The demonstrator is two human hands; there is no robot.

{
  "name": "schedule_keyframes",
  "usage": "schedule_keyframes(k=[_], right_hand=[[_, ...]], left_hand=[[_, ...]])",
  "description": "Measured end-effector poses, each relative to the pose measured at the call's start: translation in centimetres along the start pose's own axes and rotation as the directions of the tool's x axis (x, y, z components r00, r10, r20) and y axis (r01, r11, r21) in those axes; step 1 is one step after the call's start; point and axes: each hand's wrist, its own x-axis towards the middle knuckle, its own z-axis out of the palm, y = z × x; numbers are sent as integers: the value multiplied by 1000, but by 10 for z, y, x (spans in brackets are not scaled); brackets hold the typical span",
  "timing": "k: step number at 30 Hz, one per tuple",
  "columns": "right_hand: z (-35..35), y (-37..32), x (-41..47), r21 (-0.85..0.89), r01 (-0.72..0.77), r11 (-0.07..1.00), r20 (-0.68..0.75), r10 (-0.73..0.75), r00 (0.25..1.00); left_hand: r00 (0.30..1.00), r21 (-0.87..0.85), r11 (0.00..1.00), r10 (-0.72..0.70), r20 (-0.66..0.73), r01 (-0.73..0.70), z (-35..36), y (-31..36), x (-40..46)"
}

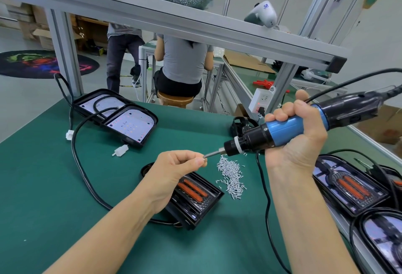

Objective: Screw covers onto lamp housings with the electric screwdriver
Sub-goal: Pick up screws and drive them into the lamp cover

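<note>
A: Head view, bench level. Right hand (295,134) wraps its fingers round the blue grip of the electric screwdriver (280,130), held up off the green mat (54,186). Tool lies nearly level; long axis runs from upper right, where the cord leaves it, down to lower left, bit (212,154) pointing at the left hand.

B: And the left?

A: Left hand (174,169) has thumb and forefinger pinched together right at the bit tip. Looks like a screw is being seated there, though it's too small to make out for sure.

B: So the step?

A: Loading the bit, by my reading. Loose screws (231,173) lie in a pile just below the tip, between the two hands.

B: Where's the work?

A: Lamp housing (195,195) with its cover on lies directly under the left wrist, orange strips showing, cable (87,173) looping off to the left. Two open housings (117,114) sit well beyond the left hand; more covered ones (352,186) lie beside the right forearm.

B: Next move?

A: Probably tip the tool upright, bit down, and find a screw hole on the cover below. Calls for keeping the screw seated on the bit while swinging over.
</note>
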Motion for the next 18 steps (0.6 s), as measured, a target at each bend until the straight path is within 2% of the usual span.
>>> schedule_keyframes(k=[14,18], right_hand=[[1,-1,-2,-22,13,1000,3,-12,1000],[1,0,-3,-62,36,997,51,-33,998]], left_hand=[[999,-21,1000,-11,-31,10,2,-1,-1],[996,33,998,64,-60,-62,4,-4,0]])
